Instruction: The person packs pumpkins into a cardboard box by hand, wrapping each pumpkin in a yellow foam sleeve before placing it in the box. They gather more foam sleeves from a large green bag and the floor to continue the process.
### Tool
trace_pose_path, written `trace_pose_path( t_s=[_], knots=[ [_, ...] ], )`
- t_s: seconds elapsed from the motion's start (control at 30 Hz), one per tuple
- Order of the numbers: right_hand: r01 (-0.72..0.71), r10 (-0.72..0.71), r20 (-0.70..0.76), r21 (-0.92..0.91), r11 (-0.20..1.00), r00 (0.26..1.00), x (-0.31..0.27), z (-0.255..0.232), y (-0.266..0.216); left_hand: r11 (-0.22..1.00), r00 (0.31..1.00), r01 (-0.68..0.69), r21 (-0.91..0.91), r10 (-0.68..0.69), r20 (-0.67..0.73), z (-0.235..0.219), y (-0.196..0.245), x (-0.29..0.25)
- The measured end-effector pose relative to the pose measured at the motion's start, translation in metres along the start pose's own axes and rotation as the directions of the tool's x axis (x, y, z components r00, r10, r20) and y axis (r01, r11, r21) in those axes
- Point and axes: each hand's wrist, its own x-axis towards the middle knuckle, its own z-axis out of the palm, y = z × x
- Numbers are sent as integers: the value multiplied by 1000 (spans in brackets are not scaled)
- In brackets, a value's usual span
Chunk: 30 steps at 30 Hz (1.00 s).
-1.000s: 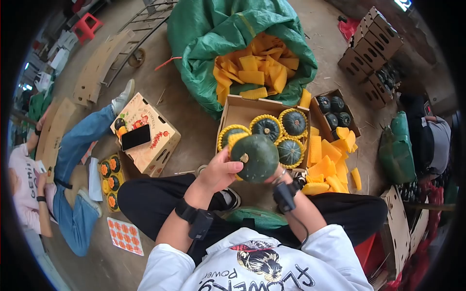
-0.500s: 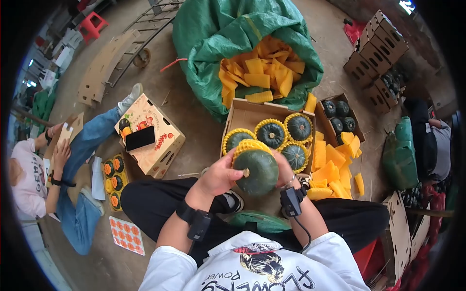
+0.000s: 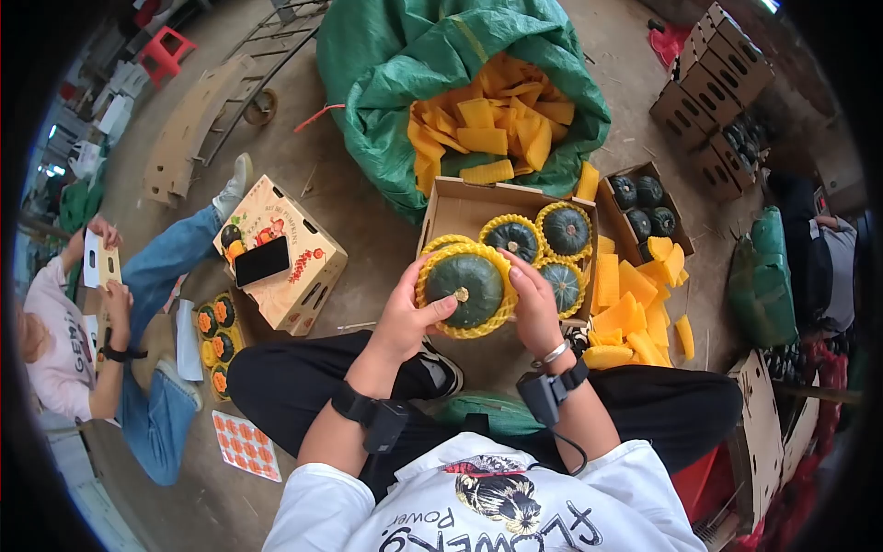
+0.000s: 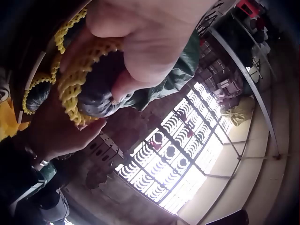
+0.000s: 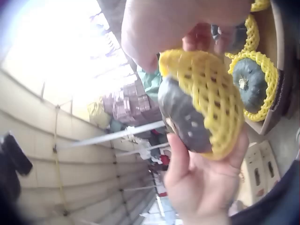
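Observation:
A dark green pumpkin is held up in front of the body, stem facing the wearer. A yellow foam net wraps round its sides, leaving the stem face bare. My left hand grips the pumpkin from the left, its thumb lying near the stem. On the other side my right hand holds the netted edge, its fingers partly hidden behind. The right wrist view shows the netting covering the pumpkin's far side. Just beyond, an open carton holds several netted pumpkins.
A green sack full of yellow foam nets stands behind the carton. Loose nets lie to the right, beside a box of bare pumpkins. At left are a printed carton with a phone, a sticker sheet and another seated person.
The net, bunched behind the pumpkin before, now reaches round its sides toward the stem face. Both hands have shifted slightly up, and the right thumb now shows on the net's edge.

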Motion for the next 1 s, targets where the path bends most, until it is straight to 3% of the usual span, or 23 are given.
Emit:
trace_pose_path(
  t_s=[0.03, 0.07, 0.1, 0.13, 0.17, 0.2, 0.23, 0.27, 0.3, 0.37, 0.4, 0.43, 0.47, 0.5, 0.57, 0.63, 0.67, 0.7, 0.77, 0.83, 0.93, 1.0],
  knots=[
    [1, -1, -6, 0, 1000, 1000, -4, 2, 2, 989, 991, 131, -71, -128, 44, 2, 4, -1],
    [-213, 187, 101, 446, 870, 977, -8, 8, 4, 982, 985, 169, -87, -166, 36, 5, 2, -1],
    [-396, 291, 280, 762, 513, 915, -12, 13, 3, 988, 994, 102, 116, -106, 25, -1, -15, 5],
    [-394, 260, 298, 737, 549, 918, -9, 9, 20, 728, 991, -76, 681, 132, -30, 1, -18, -1],
    [-399, 256, 307, 730, 555, 917, -7, 4, 34, 155, 934, -130, 979, 349, 69, 2, -20, -4],
    [-425, 290, 311, 690, 586, 905, -6, 3, 42, -6, 923, -116, 993, 369, 110, 20, 1, -10],
    [-450, 320, 317, 648, 615, 893, -1, 8, 36, -16, 922, -115, 993, 369, 113, 20, 3, -5],
    [-363, 258, 261, 547, 755, 930, 1, 16, 30, -52, 930, -224, 973, 287, 229, 20, 5, -1],
    [-363, 261, 256, 558, 747, 931, 8, 20, 30, -70, 923, -328, 942, 191, 335, 19, 5, 1],
    [-343, 263, 252, 360, 868, 931, 33, 19, 25, 264, 940, -267, 927, 284, 190, 2, 25, 35],
    [-373, 280, 286, 355, 857, 916, 47, 16, 18, 253, 905, -265, 930, 398, 149, -7, 31, 55],
    [-282, 269, 97, 162, 946, 958, 65, 18, 16, 324, 887, -288, 901, 445, 123, -11, 40, 76],
    [-122, 156, 73, -344, 931, 985, 93, 12, 34, 344, 886, -265, 901, 456, 87, -15, 43, 100],
    [51, 43, 103, -759, 649, 994, 115, 6, 52, 421, 903, -253, 871, 426, 57, -18, 39, 123],
    [162, 175, 210, -954, 253, 962, 90, 23, 28, 334, 912, -234, 913, 400, 87, -14, 23, 156],
    [167, 149, 204, -958, 232, 968, 82, 27, 28, -7, 935, -109, 994, 338, 105, -9, 11, 171],
    [176, 128, 206, -961, 213, 970, 78, 25, 32, -85, 910, -133, 988, 383, 155, -13, 2, 176],
    [183, 108, 206, -964, 193, 973, 76, 25, 30, -85, 911, -135, 987, 381, 157, -11, -2, 180],
    [179, 111, 206, -959, 218, 972, 73, 22, 28, -353, 870, -146, 924, 399, 290, -8, -18, 180],
    [184, 109, 212, -958, 221, 971, 70, 15, 31, -363, 862, -148, 920, 408, 300, -7, -25, 183],
    [194, -29, 193, -955, 225, 981, 61, 21, 42, -382, 926, -210, 900, 218, 309, -9, -20, 184],
    [196, -59, 187, -945, 263, 981, 57, 20, 46, -384, 930, -241, 891, 173, 326, -8, -17, 186]
  ],
)
